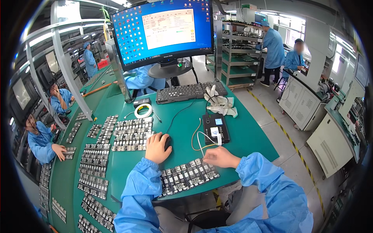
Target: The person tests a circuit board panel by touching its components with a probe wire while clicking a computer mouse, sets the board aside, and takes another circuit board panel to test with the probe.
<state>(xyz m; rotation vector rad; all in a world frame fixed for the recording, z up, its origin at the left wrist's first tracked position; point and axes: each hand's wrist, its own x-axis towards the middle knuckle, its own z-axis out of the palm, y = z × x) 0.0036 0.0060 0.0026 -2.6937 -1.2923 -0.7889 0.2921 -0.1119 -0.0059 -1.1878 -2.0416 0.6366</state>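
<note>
Cupping mouse, left hand | right hand curled on modules

Your left hand lies cupped over a black computer mouse on the green workbench, while your right hand rests at 3 o'clock from it, fingertips down on the near row of small circuit modules. At 12 o'clock from your right hand sits a black programmer box with white and tan cables looping off it. Farther up are white gloves, a black keyboard and a monitor. At 11 o'clock from the mouse lies a roll of white tape, and at 9 o'clock more module rows spread out.
</note>
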